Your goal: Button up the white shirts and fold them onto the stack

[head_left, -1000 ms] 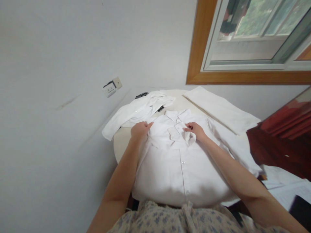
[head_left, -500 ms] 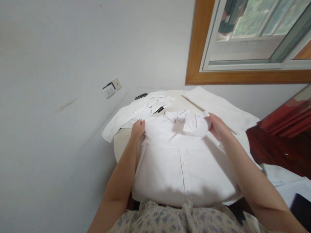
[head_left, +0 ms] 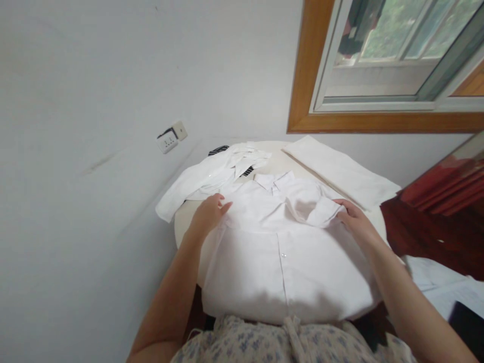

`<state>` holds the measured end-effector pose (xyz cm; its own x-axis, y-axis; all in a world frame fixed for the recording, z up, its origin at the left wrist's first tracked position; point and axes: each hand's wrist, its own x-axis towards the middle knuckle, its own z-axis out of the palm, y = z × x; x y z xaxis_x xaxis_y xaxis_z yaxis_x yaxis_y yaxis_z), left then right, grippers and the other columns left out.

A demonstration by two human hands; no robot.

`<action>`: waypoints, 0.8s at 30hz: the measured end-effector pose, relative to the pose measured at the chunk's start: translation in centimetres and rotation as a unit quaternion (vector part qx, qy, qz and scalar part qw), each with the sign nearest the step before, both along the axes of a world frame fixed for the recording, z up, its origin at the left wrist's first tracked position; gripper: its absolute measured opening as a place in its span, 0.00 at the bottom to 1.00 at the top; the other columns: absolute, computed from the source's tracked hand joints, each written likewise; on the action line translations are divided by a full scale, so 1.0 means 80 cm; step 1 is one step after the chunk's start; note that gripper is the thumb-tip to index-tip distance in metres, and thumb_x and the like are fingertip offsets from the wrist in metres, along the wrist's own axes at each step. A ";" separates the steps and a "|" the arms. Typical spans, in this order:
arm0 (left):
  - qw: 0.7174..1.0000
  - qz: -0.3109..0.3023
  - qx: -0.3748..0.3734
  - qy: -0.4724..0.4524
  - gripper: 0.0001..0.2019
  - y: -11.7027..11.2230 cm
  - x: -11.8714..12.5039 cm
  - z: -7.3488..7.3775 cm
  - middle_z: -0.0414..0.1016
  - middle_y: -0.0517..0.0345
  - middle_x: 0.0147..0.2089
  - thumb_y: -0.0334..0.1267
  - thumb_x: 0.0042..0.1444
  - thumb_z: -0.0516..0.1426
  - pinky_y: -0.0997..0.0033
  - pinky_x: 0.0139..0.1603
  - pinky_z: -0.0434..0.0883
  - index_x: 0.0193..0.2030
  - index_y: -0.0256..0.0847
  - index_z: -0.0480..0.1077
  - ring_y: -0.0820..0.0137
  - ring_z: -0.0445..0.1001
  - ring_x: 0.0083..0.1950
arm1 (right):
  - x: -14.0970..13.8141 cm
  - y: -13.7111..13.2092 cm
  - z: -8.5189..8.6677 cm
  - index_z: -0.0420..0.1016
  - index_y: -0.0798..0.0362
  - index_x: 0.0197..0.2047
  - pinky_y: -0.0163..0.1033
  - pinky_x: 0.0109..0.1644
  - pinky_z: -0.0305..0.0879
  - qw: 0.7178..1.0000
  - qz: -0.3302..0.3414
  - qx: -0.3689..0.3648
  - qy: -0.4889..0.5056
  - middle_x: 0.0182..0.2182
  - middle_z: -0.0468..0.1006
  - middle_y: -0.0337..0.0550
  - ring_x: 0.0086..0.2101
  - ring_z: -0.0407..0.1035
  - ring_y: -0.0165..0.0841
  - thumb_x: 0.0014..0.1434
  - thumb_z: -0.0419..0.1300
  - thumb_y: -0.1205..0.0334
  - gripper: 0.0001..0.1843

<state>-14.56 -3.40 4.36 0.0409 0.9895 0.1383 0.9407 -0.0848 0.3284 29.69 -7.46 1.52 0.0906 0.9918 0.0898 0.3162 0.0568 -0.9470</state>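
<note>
A white button-up shirt [head_left: 280, 257] lies face up on a small round table [head_left: 185, 224], collar pointing away from me. My left hand [head_left: 206, 214] rests flat on the shirt's left shoulder, fingers stretched out. My right hand [head_left: 353, 219] grips the folded-in right sleeve [head_left: 317, 209] at its outer edge, fingers closed on the cloth. The sleeve lies across the chest of the shirt. The shirt's hem hangs over the table edge near my floral-print clothing [head_left: 287, 343].
A second white garment [head_left: 212, 176] lies crumpled at the table's far left, over something black-and-white striped [head_left: 247, 170]. A folded white cloth [head_left: 340, 169] lies at the far right. A wall socket [head_left: 170, 138], a wood-framed window [head_left: 378, 121] and dark red furniture [head_left: 442, 212] surround the table.
My right hand has drawn the sleeve from the chest outward to the shirt's right side and lowered it. My left hand has opened flat and slid slightly toward me on the left shoulder.
</note>
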 end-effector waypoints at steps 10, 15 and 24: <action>0.985 -0.122 0.046 0.112 0.09 -0.079 0.013 -0.015 0.70 0.51 0.43 0.29 0.52 0.53 0.59 0.52 0.67 0.41 0.41 0.66 0.59 0.68 0.48 | -0.019 -0.025 0.016 0.70 0.50 0.56 0.45 0.56 0.62 0.981 0.080 0.033 -0.172 0.54 0.73 0.47 0.53 0.67 0.44 0.51 0.61 0.51 0.29; 0.986 -0.105 0.082 0.099 0.05 -0.071 0.017 -0.024 0.69 0.52 0.38 0.29 0.51 0.52 0.61 0.46 0.67 0.34 0.43 0.62 0.60 0.68 0.43 | -0.023 -0.033 0.019 0.78 0.53 0.38 0.44 0.44 0.67 0.969 0.041 -0.035 -0.243 0.36 0.81 0.47 0.38 0.73 0.43 0.53 0.61 0.44 0.20; 0.989 0.081 0.083 -0.092 0.10 -0.067 -0.012 -0.034 0.72 0.58 0.36 0.33 0.51 0.52 0.70 0.36 0.67 0.42 0.45 0.61 0.66 0.73 0.35 | -0.020 -0.058 0.021 0.70 0.51 0.47 0.38 0.34 0.69 0.990 -0.121 0.064 -0.026 0.36 0.79 0.45 0.33 0.73 0.37 0.56 0.58 0.43 0.22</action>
